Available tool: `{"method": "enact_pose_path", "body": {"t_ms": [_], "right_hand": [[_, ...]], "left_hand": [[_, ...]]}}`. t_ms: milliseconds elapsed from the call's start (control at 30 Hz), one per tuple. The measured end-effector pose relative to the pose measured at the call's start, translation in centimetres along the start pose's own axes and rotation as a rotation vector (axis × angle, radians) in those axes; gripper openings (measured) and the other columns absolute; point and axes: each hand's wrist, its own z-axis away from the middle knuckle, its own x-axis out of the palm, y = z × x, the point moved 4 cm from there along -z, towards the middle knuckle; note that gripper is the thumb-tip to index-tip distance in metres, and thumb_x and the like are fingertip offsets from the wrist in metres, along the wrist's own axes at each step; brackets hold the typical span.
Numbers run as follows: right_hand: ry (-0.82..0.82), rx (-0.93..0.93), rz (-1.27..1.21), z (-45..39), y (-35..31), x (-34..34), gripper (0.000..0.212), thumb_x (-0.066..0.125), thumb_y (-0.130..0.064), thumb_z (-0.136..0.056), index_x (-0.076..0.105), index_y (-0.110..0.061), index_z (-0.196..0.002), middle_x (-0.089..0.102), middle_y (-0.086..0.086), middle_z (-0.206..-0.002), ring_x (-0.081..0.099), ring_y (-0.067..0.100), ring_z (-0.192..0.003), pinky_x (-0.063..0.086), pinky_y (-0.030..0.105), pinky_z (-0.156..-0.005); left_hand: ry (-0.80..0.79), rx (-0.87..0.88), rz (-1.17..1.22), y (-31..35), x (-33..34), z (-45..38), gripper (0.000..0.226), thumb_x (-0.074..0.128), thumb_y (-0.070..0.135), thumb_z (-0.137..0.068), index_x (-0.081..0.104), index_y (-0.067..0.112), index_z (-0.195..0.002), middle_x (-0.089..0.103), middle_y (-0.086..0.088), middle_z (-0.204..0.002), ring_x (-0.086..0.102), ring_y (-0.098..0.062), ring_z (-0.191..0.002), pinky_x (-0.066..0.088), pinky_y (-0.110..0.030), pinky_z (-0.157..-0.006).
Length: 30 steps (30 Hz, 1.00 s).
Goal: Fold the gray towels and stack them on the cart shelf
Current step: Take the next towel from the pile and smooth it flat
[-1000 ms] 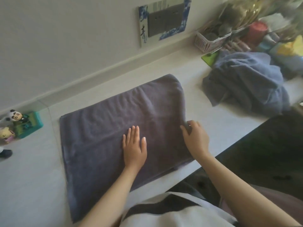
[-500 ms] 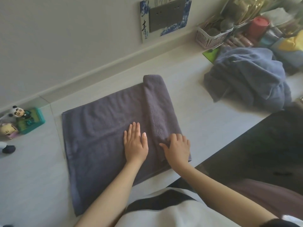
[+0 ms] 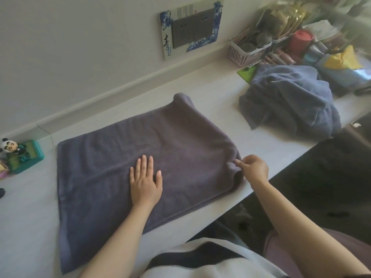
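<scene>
A gray towel (image 3: 112,157) lies spread flat on the white counter (image 3: 216,91). My left hand (image 3: 145,182) presses flat on its middle, fingers straight. At the towel's right edge, near the counter's front, my right hand (image 3: 254,169) pinches the bunched cloth with curled fingers. The towel's far right corner is slightly humped up. A second, bluish-gray towel (image 3: 289,103) sits crumpled in a heap at the right of the counter. No cart shelf is in view.
A pink basket (image 3: 247,54) and cluttered bottles and packets stand at the back right. Panda and toy figures on a green box (image 3: 22,155) sit at the left. A framed socket plate (image 3: 190,29) hangs on the wall. Dark floor lies beyond the counter's front edge.
Half a second ago the right edge was folded over toward the middle under my right hand. Now that flap is back out to the right, and my right hand pinches the edge.
</scene>
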Motion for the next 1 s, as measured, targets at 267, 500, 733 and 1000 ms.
{"method": "enact_pose_path", "body": {"t_ms": [267, 500, 733, 1000], "right_hand": [[0.013, -0.001, -0.017, 0.0, 1.1, 0.2, 0.025, 0.069, -0.025, -0.084, 0.060, -0.002, -0.089, 0.061, 0.010, -0.081, 0.052, 0.023, -0.070, 0.041, 0.030, -0.064], [-0.027, -0.019, 0.056, 0.2, 0.7, 0.5, 0.031, 0.049, -0.043, -0.094, 0.054, -0.013, -0.098, 0.063, 0.009, -0.097, 0.056, 0.022, -0.080, 0.044, 0.032, -0.069], [-0.186, -0.021, 0.441, 0.8, -0.5, 1.2, 0.050, 0.045, -0.060, -0.087, 0.046, -0.012, -0.100, 0.058, 0.002, -0.084, 0.056, 0.020, -0.074, 0.040, 0.030, -0.062], [-0.159, -0.081, 0.388, -0.3, 0.4, -0.7, 0.021, 0.053, -0.028, -0.093, 0.060, -0.009, -0.099, 0.059, 0.004, -0.086, 0.053, 0.018, -0.075, 0.037, 0.025, -0.057]], "left_hand": [[-0.047, 0.004, -0.023, 0.0, -0.2, 0.2, 0.071, -0.001, 0.052, -0.088, 0.009, 0.020, -0.151, 0.003, -0.001, -0.158, 0.003, -0.016, -0.147, -0.004, -0.039, -0.118], [-0.030, -0.012, 0.010, 0.7, -0.6, 0.1, 0.075, 0.006, 0.052, -0.088, 0.021, 0.014, -0.150, 0.013, -0.009, -0.158, 0.011, -0.023, -0.147, 0.000, -0.044, -0.118], [-0.076, 0.415, 0.011, 9.5, 0.1, 0.8, 0.065, 0.034, 0.050, -0.089, 0.035, 0.019, -0.146, 0.026, -0.014, -0.154, 0.023, -0.033, -0.142, 0.006, -0.049, -0.114], [-0.115, 0.474, -0.078, 10.1, 1.2, 0.9, 0.065, 0.035, 0.058, -0.085, 0.046, 0.022, -0.139, 0.041, -0.013, -0.147, 0.034, -0.034, -0.137, 0.012, -0.053, -0.111]]}}
